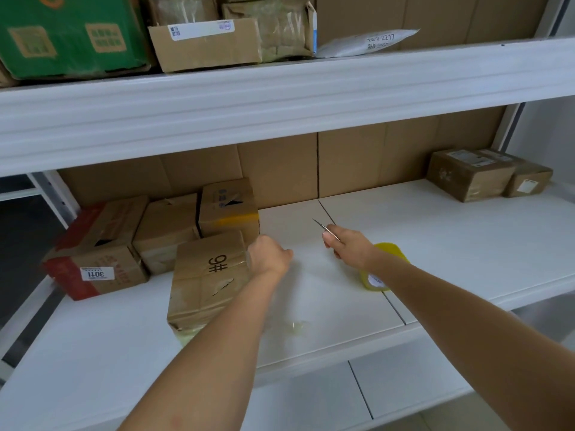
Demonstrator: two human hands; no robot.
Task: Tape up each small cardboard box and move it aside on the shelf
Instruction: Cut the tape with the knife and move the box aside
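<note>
The left hand (270, 254) is curled into a fist beside the far right corner of the box marked 9# (209, 279); whether its fingers pinch a strip of tape there cannot be told, though a faint clear band seems to run from the fist toward the right hand. That placement looks meant to keep the box steady, or the tape taut, for a cut. The right hand (348, 247) grips a thin blade (324, 228), its fingers closed round the handle and the tip aimed up and away from the box. Just behind that wrist a yellow tape roll (385, 269) waits on the shelf (451, 244), close enough to grab. The box lies flat left of the left fingers, its long axis running from the shelf's front edge toward the back, and its marking reads sideways.
</note>
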